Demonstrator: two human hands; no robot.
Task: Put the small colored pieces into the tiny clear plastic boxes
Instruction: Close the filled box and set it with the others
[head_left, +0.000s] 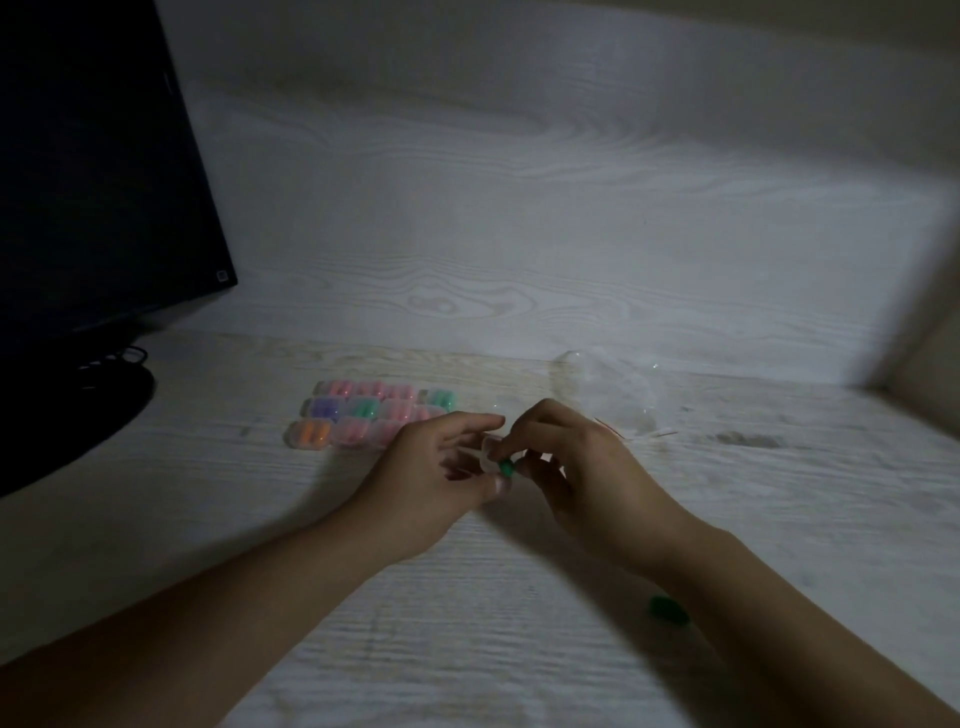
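Observation:
My left hand (441, 478) holds a tiny clear plastic box (489, 451) between thumb and fingers above the table. My right hand (566, 462) pinches a small green piece (506, 469) at the box's opening. A second green piece (666, 609) lies on the table beside my right forearm. Behind my left hand sit several small clear boxes (363, 413) in rows, holding pink, purple, green and orange pieces.
A dark monitor (93, 171) with its round base and cables stands at the left. A crumpled clear plastic bag (608, 395) lies behind my right hand. The pale wood-grain table (415, 623) meets a wall panel of the same pattern at the back.

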